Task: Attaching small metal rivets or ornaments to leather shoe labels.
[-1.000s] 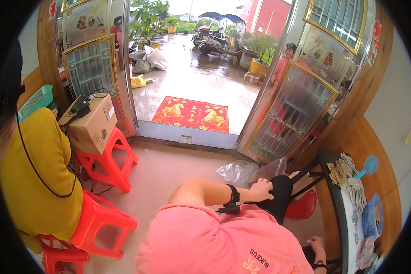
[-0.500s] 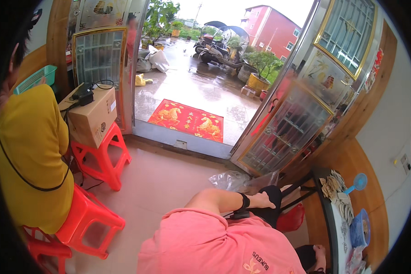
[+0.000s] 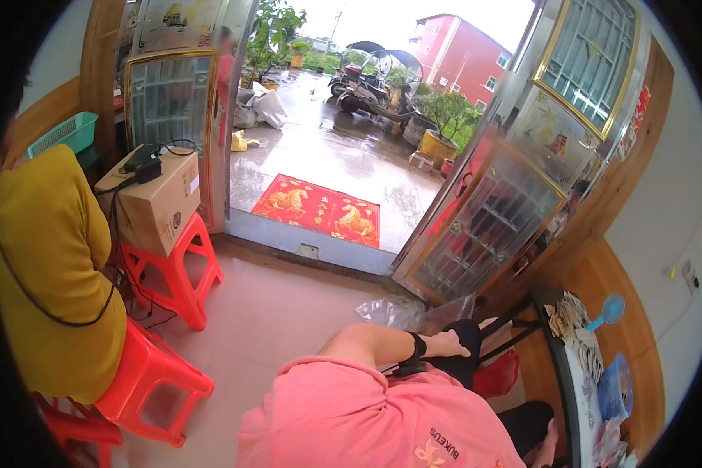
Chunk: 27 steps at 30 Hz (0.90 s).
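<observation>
My left hand (image 3: 448,343) rests on my dark-trousered leg (image 3: 462,360), with a black band (image 3: 419,345) round the wrist. Its fingers lie out along the cloth and hold nothing that I can see. At the lower right, my right hand (image 3: 551,441) is beside my other dark-trousered knee (image 3: 527,425), close to the table edge. Only part of that hand shows, and its fingers are too small to make out. My pink top (image 3: 351,413) fills the lower middle of the view.
The table (image 3: 581,390) on the right bears stacked pale pieces (image 3: 573,316), a small blue fan (image 3: 613,309) and a blue basket (image 3: 615,388). To the left, a person in yellow (image 3: 51,273) sits on a red stool (image 3: 152,382). A carton (image 3: 152,203) stands on another red stool (image 3: 181,269).
The seated person's head has moved left, nearly out of view. My right hand has shifted slightly lower, and more of the dark knee beside it shows. My left hand stays in place.
</observation>
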### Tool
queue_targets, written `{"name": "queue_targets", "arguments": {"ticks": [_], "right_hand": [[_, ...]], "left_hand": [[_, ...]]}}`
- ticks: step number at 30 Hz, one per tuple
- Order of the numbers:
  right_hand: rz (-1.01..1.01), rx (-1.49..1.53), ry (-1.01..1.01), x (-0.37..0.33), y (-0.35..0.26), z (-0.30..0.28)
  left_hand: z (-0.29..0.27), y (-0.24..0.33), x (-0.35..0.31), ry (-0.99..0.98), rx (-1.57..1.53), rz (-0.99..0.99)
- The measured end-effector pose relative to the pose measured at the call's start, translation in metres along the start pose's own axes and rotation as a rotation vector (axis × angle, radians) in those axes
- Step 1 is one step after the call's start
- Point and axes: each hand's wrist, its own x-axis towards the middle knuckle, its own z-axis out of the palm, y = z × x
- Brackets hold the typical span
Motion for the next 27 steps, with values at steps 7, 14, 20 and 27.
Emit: {"name": "queue_targets", "arguments": {"ticks": [7,14,20,27], "right_hand": [[0.122,-0.053,0.048,0.022,0.008,-0.006],[0.130,-0.068,0.008,0.037,0.012,-0.006],[0.159,-0.098,-0.043,0.049,0.022,-0.008],[0.223,-0.089,-0.091,0.060,0.051,-0.018]], "left_hand": [[0.002,-0.010,0.002,0.020,-0.015,-0.101],[-0.002,-0.005,-0.003,0.032,-0.012,-0.091],[-0.001,-0.028,0.022,0.074,-0.250,-0.144],[0.013,-0.021,0.042,0.084,-0.207,-0.369]]}}
